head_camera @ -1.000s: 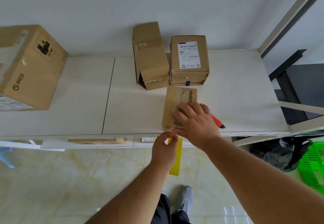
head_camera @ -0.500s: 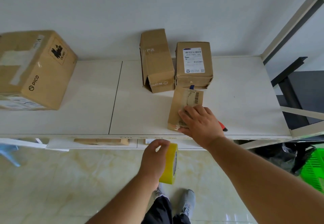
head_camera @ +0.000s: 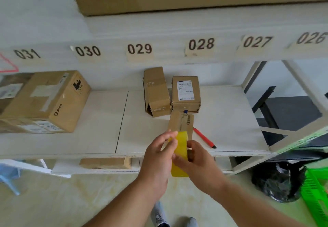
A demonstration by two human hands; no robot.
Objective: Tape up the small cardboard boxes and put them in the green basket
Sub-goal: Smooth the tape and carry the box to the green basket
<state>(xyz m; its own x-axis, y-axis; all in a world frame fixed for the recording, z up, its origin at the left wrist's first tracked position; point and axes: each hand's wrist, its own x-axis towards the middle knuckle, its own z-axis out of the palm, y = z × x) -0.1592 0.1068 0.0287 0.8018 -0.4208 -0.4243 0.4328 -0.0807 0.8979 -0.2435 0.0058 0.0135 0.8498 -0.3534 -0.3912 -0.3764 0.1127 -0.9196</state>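
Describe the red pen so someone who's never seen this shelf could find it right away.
Look at the white shelf under label 028. Near its front edge, right of the small box behind the yellow tape, lies the red pen: thin, dark-tipped, the only red item among brown boxes.

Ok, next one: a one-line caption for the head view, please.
Both hands, left hand and right hand, hold a yellow tape roll in front of a small cardboard box on the shelf.

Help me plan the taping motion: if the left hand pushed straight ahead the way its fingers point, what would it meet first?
Probably the small flat box lying just beyond the yellow tape roll that the left hand holds, though depth is unclear.
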